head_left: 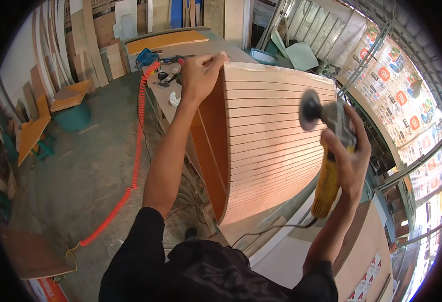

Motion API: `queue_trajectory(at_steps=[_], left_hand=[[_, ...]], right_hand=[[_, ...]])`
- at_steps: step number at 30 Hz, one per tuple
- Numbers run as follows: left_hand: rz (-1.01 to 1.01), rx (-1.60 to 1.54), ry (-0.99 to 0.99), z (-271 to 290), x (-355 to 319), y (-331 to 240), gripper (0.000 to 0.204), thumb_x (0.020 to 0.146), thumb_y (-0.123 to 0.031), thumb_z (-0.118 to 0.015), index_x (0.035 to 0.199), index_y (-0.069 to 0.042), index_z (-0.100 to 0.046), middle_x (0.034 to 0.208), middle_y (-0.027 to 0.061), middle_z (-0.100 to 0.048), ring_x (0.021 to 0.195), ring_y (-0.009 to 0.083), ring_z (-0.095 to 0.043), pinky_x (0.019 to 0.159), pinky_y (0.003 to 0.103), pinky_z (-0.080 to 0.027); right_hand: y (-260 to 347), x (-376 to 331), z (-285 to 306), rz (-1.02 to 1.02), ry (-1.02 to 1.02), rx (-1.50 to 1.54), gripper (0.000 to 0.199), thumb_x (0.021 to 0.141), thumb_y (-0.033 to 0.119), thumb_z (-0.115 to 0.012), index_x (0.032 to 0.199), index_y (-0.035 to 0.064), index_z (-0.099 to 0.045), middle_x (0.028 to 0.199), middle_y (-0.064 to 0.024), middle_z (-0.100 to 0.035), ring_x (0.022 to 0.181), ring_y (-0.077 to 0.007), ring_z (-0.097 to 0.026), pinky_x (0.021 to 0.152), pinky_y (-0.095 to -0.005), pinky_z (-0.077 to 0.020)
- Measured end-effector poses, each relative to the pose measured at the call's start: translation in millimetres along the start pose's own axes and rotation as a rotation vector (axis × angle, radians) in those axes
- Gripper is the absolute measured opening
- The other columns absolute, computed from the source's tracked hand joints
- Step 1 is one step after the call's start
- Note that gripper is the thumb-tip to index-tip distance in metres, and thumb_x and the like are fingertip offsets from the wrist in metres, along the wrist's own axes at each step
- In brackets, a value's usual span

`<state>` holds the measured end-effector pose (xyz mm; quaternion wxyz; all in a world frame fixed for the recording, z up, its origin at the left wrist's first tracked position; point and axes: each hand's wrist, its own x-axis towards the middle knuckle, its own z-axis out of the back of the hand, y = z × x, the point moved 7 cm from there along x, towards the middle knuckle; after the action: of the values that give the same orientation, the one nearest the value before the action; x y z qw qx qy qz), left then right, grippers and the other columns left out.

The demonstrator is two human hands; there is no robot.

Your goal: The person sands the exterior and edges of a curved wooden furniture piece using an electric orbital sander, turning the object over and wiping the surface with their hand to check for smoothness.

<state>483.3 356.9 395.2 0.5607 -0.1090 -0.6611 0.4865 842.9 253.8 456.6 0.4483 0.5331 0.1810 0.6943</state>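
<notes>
A wooden workbench (pixel 221 48) runs from the top centre down behind a curved, slatted wooden shell (pixel 271 136), which fills the middle of the frame, its open side facing left. A red coiled hose (pixel 141 110) hangs at left of centre. Right of centre, the right hand (pixel 351 161) has its fingers wrapped around a yellow-and-black angle grinder (pixel 326 186). The left hand (pixel 199 78) is at the shell's upper-left corner, fingers bent; whether they grip it, I cannot tell. The grinder's round disc (pixel 310 109) overlaps the slats in view; contact is unclear.

Black, faintly patterned short-sleeved shirt (pixel 201 267)
</notes>
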Motion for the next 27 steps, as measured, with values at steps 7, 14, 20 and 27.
queue_trajectory(at_steps=[7,14,20,27], left_hand=[[0.251,-0.398,-0.198,-6.6,-105.0,73.7,0.041,0.113,-0.033,-0.047,0.116,0.003,-0.067,0.106,0.0073,-0.066,0.098,0.0136,-0.060,0.088,0.031,-0.049],[0.435,-0.625,0.313,-55.6,-220.2,24.7,0.037,0.105,-0.019,-0.066,0.133,0.003,-0.056,0.114,0.0127,-0.070,0.107,0.0164,-0.066,0.094,0.033,-0.054],[0.552,-0.615,0.463,-70.9,-239.1,45.9,0.035,0.106,-0.015,-0.066,0.134,0.005,-0.059,0.120,0.0143,-0.072,0.108,0.0174,-0.069,0.096,0.032,-0.056],[0.535,-0.681,0.357,-61.2,-231.6,34.6,0.025,0.103,-0.005,-0.067,0.124,0.008,-0.062,0.114,0.0120,-0.072,0.105,0.0146,-0.068,0.092,0.029,-0.055]], right_hand=[[36.4,54.4,-108.4,0.109,0.234,-0.024,0.070,0.080,0.027,-0.087,0.142,0.0030,-0.066,0.121,-0.0154,-0.075,0.109,-0.0213,-0.072,0.096,-0.0346,-0.0569],[48.3,61.8,-145.5,0.163,0.227,-0.124,0.067,0.079,0.024,-0.086,0.140,0.0048,-0.068,0.123,-0.0179,-0.075,0.113,-0.0243,-0.072,0.100,-0.0355,-0.0548],[55.4,58.5,-148.4,0.337,0.245,-0.228,0.069,0.079,0.026,-0.087,0.141,0.0041,-0.066,0.128,-0.0223,-0.071,0.116,-0.0293,-0.071,0.103,-0.0396,-0.0559],[44.5,58.6,-126.2,0.220,0.228,-0.313,0.070,0.080,0.030,-0.085,0.143,0.0055,-0.066,0.127,-0.0252,-0.071,0.117,-0.0333,-0.071,0.105,-0.0397,-0.0536]])
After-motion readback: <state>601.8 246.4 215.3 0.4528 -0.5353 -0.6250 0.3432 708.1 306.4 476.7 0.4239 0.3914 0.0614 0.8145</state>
